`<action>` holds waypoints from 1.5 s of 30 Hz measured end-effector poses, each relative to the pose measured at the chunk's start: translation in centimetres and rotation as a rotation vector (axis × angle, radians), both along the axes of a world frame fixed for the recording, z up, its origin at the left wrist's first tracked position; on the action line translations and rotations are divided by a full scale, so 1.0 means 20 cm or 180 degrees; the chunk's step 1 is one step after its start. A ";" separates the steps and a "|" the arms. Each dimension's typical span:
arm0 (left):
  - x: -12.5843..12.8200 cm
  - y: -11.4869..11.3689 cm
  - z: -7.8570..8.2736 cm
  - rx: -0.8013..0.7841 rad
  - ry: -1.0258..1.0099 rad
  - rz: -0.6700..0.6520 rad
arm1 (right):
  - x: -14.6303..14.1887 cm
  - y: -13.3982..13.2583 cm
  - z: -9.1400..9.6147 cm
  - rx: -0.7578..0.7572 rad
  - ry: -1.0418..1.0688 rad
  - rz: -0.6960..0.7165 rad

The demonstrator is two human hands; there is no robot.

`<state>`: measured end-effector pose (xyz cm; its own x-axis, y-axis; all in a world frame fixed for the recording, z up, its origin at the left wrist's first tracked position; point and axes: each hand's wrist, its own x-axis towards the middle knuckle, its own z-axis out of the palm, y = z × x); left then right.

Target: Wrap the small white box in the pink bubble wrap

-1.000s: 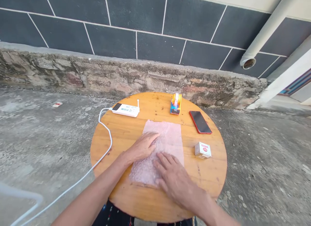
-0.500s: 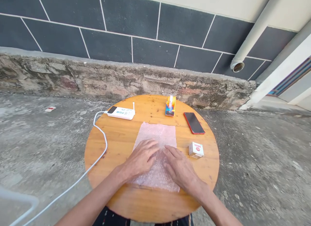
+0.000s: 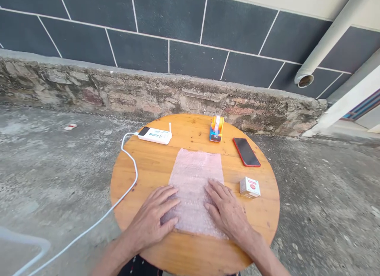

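A sheet of pinkish bubble wrap (image 3: 194,181) lies flat on the round wooden table (image 3: 190,254). My left hand (image 3: 154,214) rests at its left edge, fingers spread and lying on the sheet. On the right part of the sheet lies my right hand (image 3: 227,208), also with fingers stretched out and nothing in its grasp. Just right of that hand stands a small white box (image 3: 249,188) with red print.
Farther back on the table are a white power bank (image 3: 156,136) with a white cable (image 3: 134,165), a yellow and blue tape dispenser (image 3: 216,129) and a red-edged phone (image 3: 246,152). Behind runs a stone ledge (image 3: 133,92) below a tiled wall.
My hands have moved apart: the left one has slid left and nearer to me, off the sheet's middle. My right hand stays on the right side. The view has shifted slightly.
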<state>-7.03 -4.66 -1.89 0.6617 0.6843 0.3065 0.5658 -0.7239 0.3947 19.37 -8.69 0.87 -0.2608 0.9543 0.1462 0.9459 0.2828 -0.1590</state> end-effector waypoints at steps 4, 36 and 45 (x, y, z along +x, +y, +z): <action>0.01 -0.01 0.02 -0.0073 -0.0066 0.0040 | 0.06 -0.05 0.01 -0.0041 -0.0092 -0.0069; -0.04 0.03 -0.04 0.0228 -0.0814 0.0384 | 0.59 -0.10 0.01 0.0381 0.1365 -0.1198; -0.03 0.02 -0.02 0.0022 -0.0913 0.0440 | 0.34 -0.08 0.17 -0.0073 0.3006 -0.1216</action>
